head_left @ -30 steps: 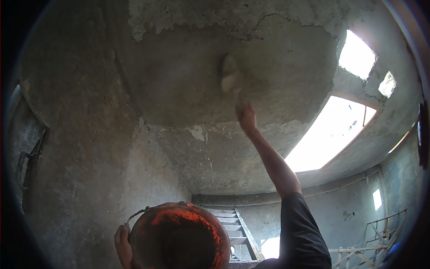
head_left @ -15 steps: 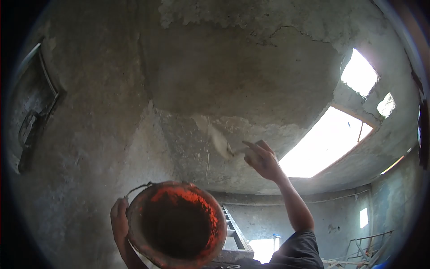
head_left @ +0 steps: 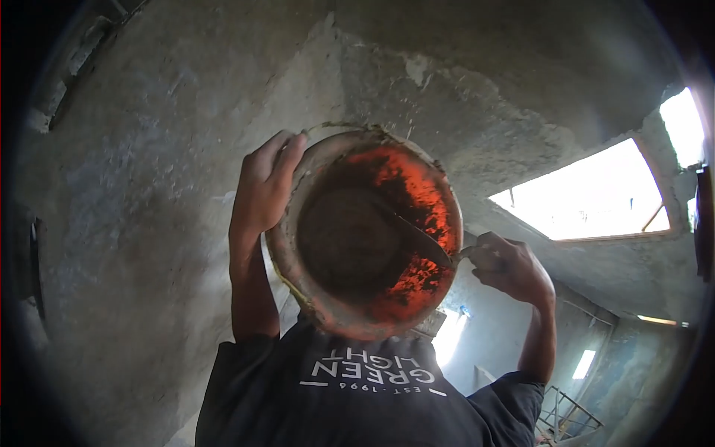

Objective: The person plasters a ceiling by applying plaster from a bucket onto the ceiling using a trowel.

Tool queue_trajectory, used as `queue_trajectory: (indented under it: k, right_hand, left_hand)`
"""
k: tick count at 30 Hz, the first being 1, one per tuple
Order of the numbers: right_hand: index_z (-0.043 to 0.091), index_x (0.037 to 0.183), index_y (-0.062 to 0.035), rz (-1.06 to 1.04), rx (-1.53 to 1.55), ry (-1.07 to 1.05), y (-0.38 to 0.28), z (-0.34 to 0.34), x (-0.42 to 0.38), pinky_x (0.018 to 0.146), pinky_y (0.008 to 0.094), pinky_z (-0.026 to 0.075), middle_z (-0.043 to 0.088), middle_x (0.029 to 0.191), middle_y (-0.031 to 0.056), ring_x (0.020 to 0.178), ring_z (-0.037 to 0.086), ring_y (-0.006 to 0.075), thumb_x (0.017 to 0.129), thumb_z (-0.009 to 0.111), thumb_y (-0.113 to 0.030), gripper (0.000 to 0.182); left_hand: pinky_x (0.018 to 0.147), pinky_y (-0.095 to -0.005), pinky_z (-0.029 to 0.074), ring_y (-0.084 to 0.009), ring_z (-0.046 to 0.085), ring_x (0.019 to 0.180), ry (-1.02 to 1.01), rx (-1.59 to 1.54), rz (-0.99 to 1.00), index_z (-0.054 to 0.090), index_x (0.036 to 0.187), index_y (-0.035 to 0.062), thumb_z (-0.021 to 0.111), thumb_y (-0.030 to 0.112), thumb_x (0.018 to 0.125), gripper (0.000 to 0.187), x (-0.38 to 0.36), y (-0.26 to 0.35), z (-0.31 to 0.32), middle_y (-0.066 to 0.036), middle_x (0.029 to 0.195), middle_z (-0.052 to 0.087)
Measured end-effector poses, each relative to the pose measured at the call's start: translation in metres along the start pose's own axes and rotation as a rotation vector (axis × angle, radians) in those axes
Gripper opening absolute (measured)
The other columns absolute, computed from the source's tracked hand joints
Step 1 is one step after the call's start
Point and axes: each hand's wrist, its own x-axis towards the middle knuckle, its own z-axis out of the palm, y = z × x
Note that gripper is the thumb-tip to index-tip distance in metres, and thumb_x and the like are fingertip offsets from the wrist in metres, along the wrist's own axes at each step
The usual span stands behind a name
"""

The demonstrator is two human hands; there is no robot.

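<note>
An orange bucket (head_left: 439,197), its inside smeared with grey mortar (head_left: 346,238), is held up in front of my chest with its mouth facing me. My left hand (head_left: 267,182) is closed on the bucket's rim at the upper left, beside the thin handle. At the opposite side, my right hand (head_left: 514,270) grips a trowel by its handle, which my fingers mostly hide. The trowel's blade (head_left: 421,240) reaches over the rim into the bucket, its tip lying toward the dark mortar.
Rough plastered wall (head_left: 141,223) surrounds the work, with patchy plaster at the upper right. A bright window opening (head_left: 588,194) is to the right. Below it, at lower right, stands a metal frame (head_left: 570,413). My dark printed shirt (head_left: 365,402) fills the bottom.
My right hand has come down from the wall, bringing the trowel into the bucket. The view has tilted down, so the bucket and left hand sit higher in it.
</note>
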Motion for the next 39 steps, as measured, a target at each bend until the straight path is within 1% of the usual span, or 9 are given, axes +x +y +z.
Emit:
queue_trajectory:
  k: [6, 11, 18, 21, 24, 27, 33, 35, 39]
  right_hand:
    - [0.065, 0.102, -0.0183, 0.036, -0.355, 0.077, -0.025, -0.005, -0.002, 0.064, 0.0418, 0.047, 0.059, 0.080, 0.0090, 0.072, 0.060, 0.0299, 0.073, 0.067, -0.018, 0.029]
    - [0.065, 0.106, -0.0241, 0.034, -0.533, -0.191, -0.023, -0.004, 0.015, 0.064, 0.0405, 0.050, 0.061, 0.079, 0.0083, 0.071, 0.061, 0.0276, 0.077, 0.062, -0.016, 0.030]
    - [0.065, 0.109, -0.0143, -0.271, -0.550, -0.189, -0.007, 0.014, 0.027, 0.065, 0.0384, 0.052, 0.063, 0.077, 0.0081, 0.070, 0.064, 0.0268, 0.083, 0.059, -0.014, 0.027]
    - [0.065, 0.106, -0.0176, -0.060, -0.240, -0.242, -0.008, 0.000, 0.017, 0.070, 0.0376, 0.052, 0.066, 0.084, 0.0091, 0.076, 0.065, 0.0274, 0.083, 0.064, -0.022, 0.024]
    - [0.065, 0.101, -0.0083, 0.292, 0.086, -0.313, -0.002, -0.005, 0.009, 0.068, 0.0356, 0.052, 0.066, 0.084, 0.0121, 0.074, 0.066, 0.0264, 0.076, 0.071, -0.018, 0.027]
    - [0.064, 0.093, -0.0022, -0.105, 0.007, -0.049, 0.021, 0.001, -0.006, 0.061, 0.0331, 0.051, 0.065, 0.075, 0.0121, 0.063, 0.064, 0.0216, 0.061, 0.082, -0.017, 0.040]
    - [0.062, 0.097, -0.0014, -0.114, 0.103, 0.178, 0.032, 0.004, -0.011, 0.066, 0.0327, 0.052, 0.065, 0.080, 0.0125, 0.067, 0.063, 0.0215, 0.064, 0.081, -0.017, 0.041]
    - [0.062, 0.099, -0.0013, -0.228, 0.103, 0.328, 0.040, 0.004, 0.010, 0.063, 0.0326, 0.051, 0.064, 0.078, 0.0110, 0.065, 0.062, 0.0208, 0.066, 0.080, -0.018, 0.041]
    - [0.054, 0.116, -0.0026, -0.001, 0.482, 0.633, 0.055, -0.008, 0.076, 0.064, 0.0320, 0.049, 0.061, 0.077, 0.0078, 0.067, 0.060, 0.0178, 0.080, 0.067, -0.015, 0.040]
  left_hand:
    - [0.063, -0.0277, 0.039, -0.0103, 0.041, 0.065, -0.072, -0.040, -0.013, 0.054, 0.085, -0.0022, 0.048, 0.030, 0.096, 0.034, -0.009, 0.025, 0.011, -0.006, 0.065, 0.047]
    - [0.063, -0.0254, 0.039, -0.0081, 0.041, 0.067, -0.122, 0.014, -0.042, 0.052, 0.083, -0.0021, 0.049, 0.026, 0.097, 0.032, -0.012, 0.031, 0.017, -0.001, 0.066, 0.046]
    - [0.059, -0.0269, 0.038, -0.0083, 0.039, 0.064, -0.136, 0.009, 0.003, 0.053, 0.083, -0.0021, 0.049, 0.029, 0.096, 0.034, -0.017, 0.041, 0.016, -0.005, 0.063, 0.046]
    - [0.060, -0.0269, 0.039, -0.0086, 0.040, 0.065, -0.136, 0.037, -0.003, 0.053, 0.084, -0.0025, 0.050, 0.029, 0.096, 0.034, -0.015, 0.039, 0.014, -0.006, 0.064, 0.047]
    - [0.061, -0.0268, 0.039, -0.0092, 0.040, 0.065, -0.098, 0.020, 0.027, 0.053, 0.085, -0.0030, 0.050, 0.029, 0.096, 0.034, -0.010, 0.026, 0.015, -0.006, 0.065, 0.047]
    - [0.064, -0.0276, 0.040, -0.0107, 0.041, 0.066, -0.086, 0.023, 0.026, 0.054, 0.087, -0.0030, 0.049, 0.029, 0.096, 0.034, -0.008, 0.022, 0.012, -0.007, 0.067, 0.049]
    - [0.072, -0.0308, 0.043, -0.0156, 0.047, 0.070, -0.009, 0.021, 0.029, 0.058, 0.094, -0.0037, 0.049, 0.029, 0.095, 0.034, -0.006, 0.003, -0.005, -0.015, 0.076, 0.058]
    - [0.066, -0.0298, 0.039, -0.0133, 0.041, 0.069, 0.000, 0.024, -0.034, 0.054, 0.086, -0.0029, 0.047, 0.028, 0.095, 0.033, -0.001, -0.023, -0.016, -0.006, 0.069, 0.047]
    - [0.066, -0.0280, 0.035, -0.0120, 0.036, 0.070, 0.085, -0.096, -0.186, 0.044, 0.077, 0.0029, 0.046, 0.031, 0.096, 0.033, 0.007, -0.071, -0.029, 0.001, 0.071, 0.037]
